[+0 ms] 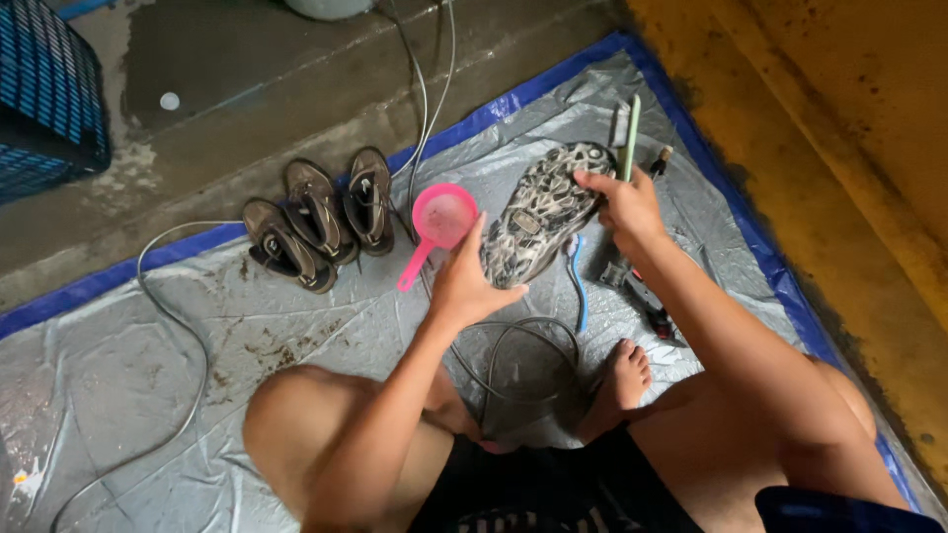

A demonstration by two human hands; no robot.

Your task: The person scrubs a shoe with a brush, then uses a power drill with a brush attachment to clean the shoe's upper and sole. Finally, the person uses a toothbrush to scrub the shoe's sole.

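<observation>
Silver-grey plastic tarpaulin with a blue border, spread over wet concrete floor, serves as the work surface, keeping shoes and tools off the grime. One mud-caked shoe with a patterned grey tread sole is held above it, sole turned upward toward the camera so the tread is exposed. Left hand cups the heel end, fingers wrapped beneath and thumb raised along the edge, steadying it. Right hand sits at the toe end, fingers curled and pinching a pale green slim-handled brush, which stands nearly upright beside the sole. Pink plastic ladle-shaped scoop lies just left of the shoe, within easy reach. Blue-handled toothbrush lies under the shoe on the tarpaulin. Three brown worn shoes rest together at the tarpaulin's far edge, well apart. Grey hose loops across the sheet. Blue slatted plastic crate stands at far left.
</observation>
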